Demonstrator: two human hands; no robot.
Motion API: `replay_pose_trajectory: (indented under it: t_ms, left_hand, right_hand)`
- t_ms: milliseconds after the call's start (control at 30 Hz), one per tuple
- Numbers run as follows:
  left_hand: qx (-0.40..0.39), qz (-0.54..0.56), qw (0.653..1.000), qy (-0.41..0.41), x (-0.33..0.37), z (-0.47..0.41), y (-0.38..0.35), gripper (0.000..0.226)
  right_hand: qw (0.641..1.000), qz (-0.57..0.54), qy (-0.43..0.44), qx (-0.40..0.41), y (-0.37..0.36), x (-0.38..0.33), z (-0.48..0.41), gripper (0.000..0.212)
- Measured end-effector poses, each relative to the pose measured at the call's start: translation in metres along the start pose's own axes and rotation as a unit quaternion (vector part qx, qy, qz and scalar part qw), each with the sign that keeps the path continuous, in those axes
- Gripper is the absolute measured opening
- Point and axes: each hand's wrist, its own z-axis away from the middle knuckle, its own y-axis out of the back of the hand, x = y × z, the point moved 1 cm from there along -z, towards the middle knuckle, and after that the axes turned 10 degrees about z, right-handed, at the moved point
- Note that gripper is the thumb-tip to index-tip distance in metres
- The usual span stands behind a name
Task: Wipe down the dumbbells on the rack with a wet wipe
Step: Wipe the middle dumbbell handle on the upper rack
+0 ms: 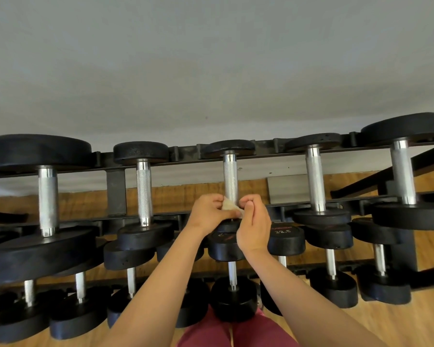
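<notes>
Pinching the wipe point(229, 206) between them, the left hand point(209, 212) and right hand point(254, 227) hold it at the near end of the middle dumbbell point(230, 176) on the top rack point(115, 186). Both hands' fingers point(246, 200) curl onto the wipe. Bunched so small, it could snag on the knurled handle and tear, or slip free.

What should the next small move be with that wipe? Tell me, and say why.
Probably slide the wipe up the middle dumbbell's handle toward its far head. The left hand and the right hand both pinch the wipe at the handle's near end. The knurled length above it lies uncovered, so that stretch seems next.
</notes>
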Motion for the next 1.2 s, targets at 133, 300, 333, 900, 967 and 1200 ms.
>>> replay_pose_trajectory:
  t_ms: [133,300,333,900,967,1200]
  left_hand:
    - [0.058,0.035,0.998,-0.01,-0.009,0.004,0.009,0.018]
    - [0.008,0.04,0.999,-0.005,0.0,0.001,0.004,0.023]
    - [0.009,0.031,0.999,-0.003,0.0,0.0,0.001,0.023]
    - [0.018,0.031,0.999,-0.006,-0.004,0.002,0.01,0.018]
    - [0.008,0.034,0.999,-0.007,0.0,-0.002,0.002,0.023]
    - [0.097,0.081,0.992,-0.026,-0.008,0.001,-0.004,0.015]
  right_hand:
    - [1.0,-0.003,-0.002,-0.002,0.0,0.0,0.0,0.029]
    - [1.0,-0.001,0.004,0.002,0.0,0.0,0.0,0.03]
    - [1.0,0.0,0.003,0.0,0.0,0.0,0.0,0.03]
    - [1.0,0.001,0.008,-0.002,-0.001,0.001,-0.001,0.032]
    - [1.0,0.004,0.014,-0.001,-0.001,0.001,-0.001,0.033]
    - [1.0,0.009,0.01,-0.002,-0.001,0.001,-0.001,0.034]
